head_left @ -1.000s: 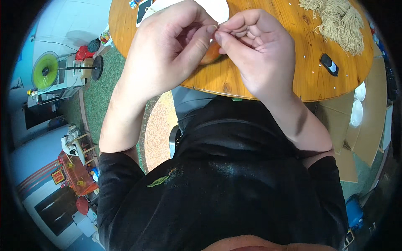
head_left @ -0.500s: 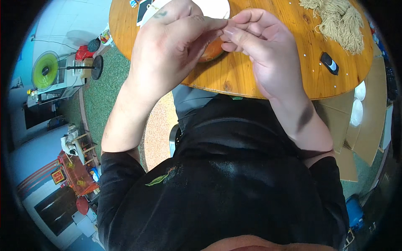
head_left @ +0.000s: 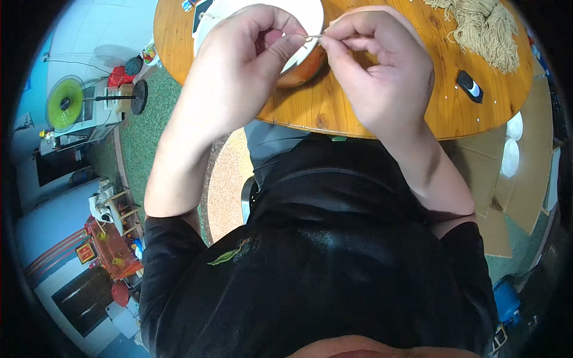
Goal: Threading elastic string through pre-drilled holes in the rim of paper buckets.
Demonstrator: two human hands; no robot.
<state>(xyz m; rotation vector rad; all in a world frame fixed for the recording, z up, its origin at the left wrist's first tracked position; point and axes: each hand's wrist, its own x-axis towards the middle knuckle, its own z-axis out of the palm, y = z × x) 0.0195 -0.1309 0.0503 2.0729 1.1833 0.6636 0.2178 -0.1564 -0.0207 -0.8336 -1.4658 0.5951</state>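
Observation:
A thin, pale piece of cord (head_left: 314, 37) is stretched between my hands over the table's near edge. My left hand (head_left: 245, 71) pinches one end between thumb and forefinger. On the other end, my right hand (head_left: 388, 65) has its thumb and forefinger closed, its other fingers curled. Behind the hands is a round white plate or shallow dish (head_left: 307, 13), partly covered by my left hand. An orange rounded thing (head_left: 304, 74) shows below the dish's rim; most of it is hidden.
The round wooden table (head_left: 334, 113) carries a heap of beige yarn (head_left: 486, 36) at the far right and a small black-and-white device (head_left: 470, 86) nearer me. Cardboard (head_left: 483, 173) lies on the floor to the right. A green-bladed fan (head_left: 65, 102) stands at far left.
My hands have drawn slightly apart, so the cord between the fingertips now shows. My left hand has tilted and lowered, uncovering more of the white dish.

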